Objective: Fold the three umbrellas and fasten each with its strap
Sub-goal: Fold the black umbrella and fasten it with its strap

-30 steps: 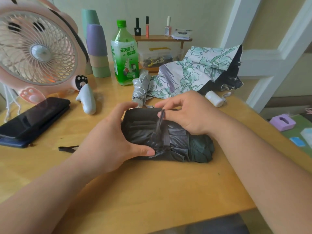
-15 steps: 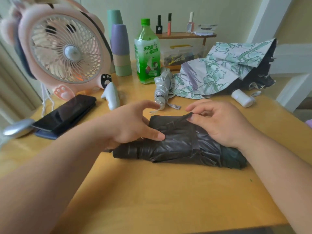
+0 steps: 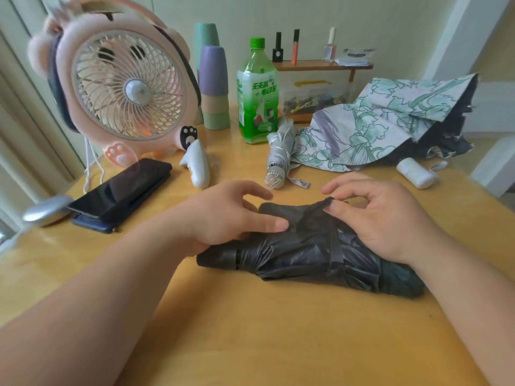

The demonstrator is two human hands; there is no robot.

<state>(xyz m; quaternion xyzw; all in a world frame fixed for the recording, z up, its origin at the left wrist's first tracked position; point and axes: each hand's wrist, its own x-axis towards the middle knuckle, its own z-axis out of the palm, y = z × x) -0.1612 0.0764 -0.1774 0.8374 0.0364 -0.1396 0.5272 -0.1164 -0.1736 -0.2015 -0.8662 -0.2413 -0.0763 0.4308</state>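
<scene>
"Where is the black umbrella (image 3: 306, 254)?"

"It lies flat on the yellow table (image 3: 278, 330), right in front. It is folded up, and both hands are on it."

"What does the left hand (image 3: 220, 218) do?"

"It rests on the left part of the umbrella. The thumb presses down on the cloth. The first finger sticks out straight. It is not grabbing anything that I can see."

"And the right hand (image 3: 390, 218)?"

"It lies on the right part. Its thumb and a finger pinch a little tip of black cloth at the far edge. I cannot tell if that tip is a strap end."

"Is there a strap?"

"A dark band (image 3: 335, 246) goes across the middle of the umbrella."

"Where are the other two?"

"The silver umbrella (image 3: 276, 160) is rolled up and lies behind the hands, just beside the green bottle (image 3: 257, 93). The flower umbrella (image 3: 390, 121) lies next to it, loose and floppy. A pink fan (image 3: 125, 87) stands far left, with a phone (image 3: 122, 190) in front of it."
</scene>
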